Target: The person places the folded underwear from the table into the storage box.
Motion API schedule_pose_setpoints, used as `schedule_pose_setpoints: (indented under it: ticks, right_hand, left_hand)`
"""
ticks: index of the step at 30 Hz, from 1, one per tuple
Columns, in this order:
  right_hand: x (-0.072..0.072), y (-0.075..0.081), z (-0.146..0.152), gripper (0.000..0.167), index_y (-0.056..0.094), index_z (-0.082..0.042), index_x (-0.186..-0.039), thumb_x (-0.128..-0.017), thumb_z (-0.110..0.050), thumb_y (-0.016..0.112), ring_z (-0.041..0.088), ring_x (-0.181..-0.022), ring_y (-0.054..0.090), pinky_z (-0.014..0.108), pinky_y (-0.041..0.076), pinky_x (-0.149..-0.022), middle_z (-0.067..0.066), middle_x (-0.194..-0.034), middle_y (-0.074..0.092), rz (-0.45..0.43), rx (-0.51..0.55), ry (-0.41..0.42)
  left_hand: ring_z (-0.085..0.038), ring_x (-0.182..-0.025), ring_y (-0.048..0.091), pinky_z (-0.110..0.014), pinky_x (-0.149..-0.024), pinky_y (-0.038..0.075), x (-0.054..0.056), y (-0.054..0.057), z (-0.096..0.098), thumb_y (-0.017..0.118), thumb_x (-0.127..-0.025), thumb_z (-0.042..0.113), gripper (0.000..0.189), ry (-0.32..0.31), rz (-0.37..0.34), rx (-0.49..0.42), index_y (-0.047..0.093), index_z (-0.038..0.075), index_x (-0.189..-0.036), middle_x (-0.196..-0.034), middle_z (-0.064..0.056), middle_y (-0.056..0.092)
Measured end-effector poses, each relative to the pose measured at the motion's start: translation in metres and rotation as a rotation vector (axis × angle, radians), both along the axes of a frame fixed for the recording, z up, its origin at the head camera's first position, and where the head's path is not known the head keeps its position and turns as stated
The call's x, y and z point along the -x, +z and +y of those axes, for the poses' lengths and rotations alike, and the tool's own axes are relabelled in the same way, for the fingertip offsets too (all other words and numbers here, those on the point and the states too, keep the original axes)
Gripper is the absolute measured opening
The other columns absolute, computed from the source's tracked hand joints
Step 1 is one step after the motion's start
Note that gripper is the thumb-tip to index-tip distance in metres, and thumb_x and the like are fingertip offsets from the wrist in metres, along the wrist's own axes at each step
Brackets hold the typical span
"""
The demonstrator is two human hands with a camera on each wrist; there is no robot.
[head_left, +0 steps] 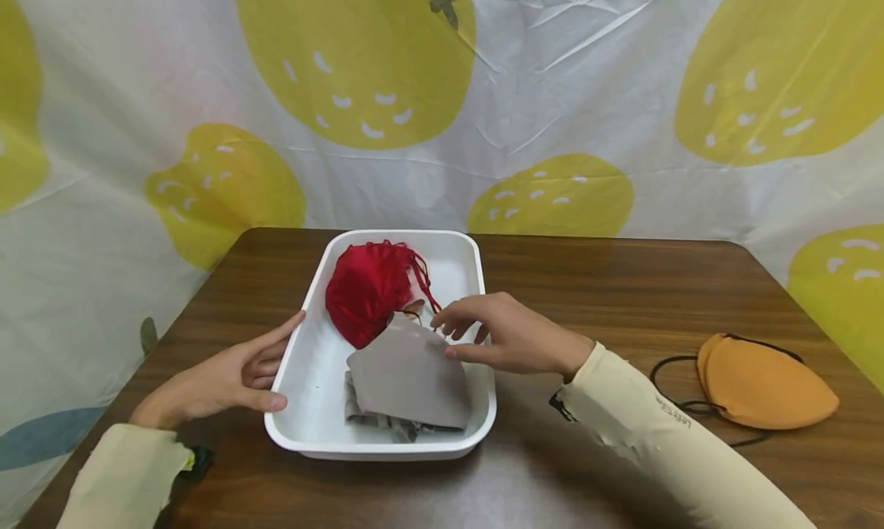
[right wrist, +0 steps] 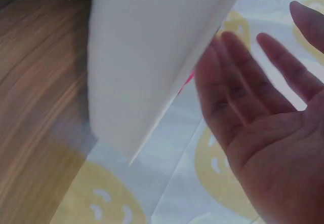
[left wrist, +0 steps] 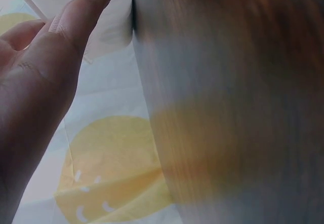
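In the head view a white plastic tray (head_left: 314, 406) stands on the table. My left hand (head_left: 221, 375) rests against its left side, thumb at the rim near the front corner and fingers extended along the wall. My right hand (head_left: 514, 333) hovers over the tray's right edge, fingers loosely bent and nothing visible in its grasp. Just below its fingertips lies a folded grey cloth item (head_left: 410, 371), its kind unclear. A red satin drawstring pouch (head_left: 366, 291) lies behind it, its cords trailing right. In the right wrist view the right hand (right wrist: 263, 97) appears beside the tray wall (right wrist: 147, 46).
On the brown wooden table (head_left: 587, 283), to the right, lies an orange cloth item (head_left: 763, 383) with black cord loops, resembling a folded face mask. Behind the table hangs a white curtain (head_left: 414, 183) printed with yellow fruit.
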State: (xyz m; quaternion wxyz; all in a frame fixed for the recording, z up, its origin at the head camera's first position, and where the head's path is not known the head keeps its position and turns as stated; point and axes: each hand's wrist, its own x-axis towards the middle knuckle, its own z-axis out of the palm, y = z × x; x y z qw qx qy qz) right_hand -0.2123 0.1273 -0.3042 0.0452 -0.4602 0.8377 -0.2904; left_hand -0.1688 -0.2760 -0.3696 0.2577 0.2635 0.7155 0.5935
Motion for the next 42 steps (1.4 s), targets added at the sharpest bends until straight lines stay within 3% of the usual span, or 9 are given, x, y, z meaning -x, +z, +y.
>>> schedule_pose_setpoints:
  ticks: [5,12,24,34,38,42]
  right_hand:
    - [-0.002,-0.001,0.022,0.023,0.07,-0.011,-0.116,-0.093,-0.014,0.071,0.005,-0.084,0.069,0.025,0.06,-0.073,-0.002,-0.095,0.076,-0.001,0.048,-0.037]
    - [-0.004,-0.003,0.055,0.02,0.073,-0.013,-0.111,-0.091,-0.013,0.073,0.002,-0.082,0.069,0.025,0.059,-0.069,-0.005,-0.092,0.076,0.08,0.074,-0.146]
    - [-0.016,-0.018,0.127,0.014,0.073,-0.017,-0.107,-0.093,-0.015,0.071,-0.003,-0.08,0.064,0.021,0.056,-0.066,-0.01,-0.09,0.073,0.125,-0.029,-0.288]
    - [-0.019,-0.025,0.207,0.021,0.072,-0.011,-0.11,-0.089,-0.013,0.075,-0.007,-0.076,0.06,0.02,0.052,-0.06,-0.01,-0.088,0.072,0.227,-0.159,-0.494]
    - [-0.019,-0.024,0.234,0.019,0.072,-0.015,-0.108,-0.089,-0.013,0.076,-0.01,-0.077,0.059,0.02,0.052,-0.06,-0.01,-0.087,0.073,0.267,-0.182,-0.576]
    - [-0.017,-0.025,0.257,0.025,0.072,-0.014,-0.11,-0.086,-0.009,0.078,-0.002,-0.076,0.064,0.022,0.052,-0.06,-0.007,-0.088,0.075,0.315,-0.233,-0.65]
  left_hand:
    - [0.003,-0.131,0.052,-0.027,-0.098,0.053,0.0,-0.001,0.0,0.071,-0.091,0.004,0.109,-0.005,-0.002,-0.011,-0.01,0.018,-0.162,-0.159,-0.043,0.003]
    - [0.004,-0.13,0.052,-0.026,-0.098,0.053,0.001,0.0,0.0,0.074,-0.09,0.007,0.11,0.018,0.012,0.008,-0.008,0.019,-0.162,-0.16,-0.041,0.005]
    - [0.004,-0.129,0.053,-0.026,-0.098,0.053,0.0,0.003,0.0,0.075,-0.089,0.007,0.11,0.027,0.008,0.029,-0.007,0.019,-0.162,-0.16,-0.041,0.008]
    - [0.002,-0.129,0.054,-0.028,-0.097,0.054,0.002,0.002,0.002,0.075,-0.089,0.008,0.111,0.022,-0.026,0.025,-0.008,0.019,-0.162,-0.16,-0.041,0.008]
    - [0.002,-0.129,0.053,-0.028,-0.097,0.054,0.003,0.002,0.002,0.074,-0.09,0.007,0.111,0.015,-0.018,0.029,-0.008,0.019,-0.162,-0.16,-0.041,0.008]
    - [0.005,-0.129,0.052,-0.026,-0.097,0.053,0.002,0.003,0.001,0.074,-0.09,0.007,0.11,0.013,0.005,0.044,-0.007,0.019,-0.162,-0.16,-0.041,0.008]
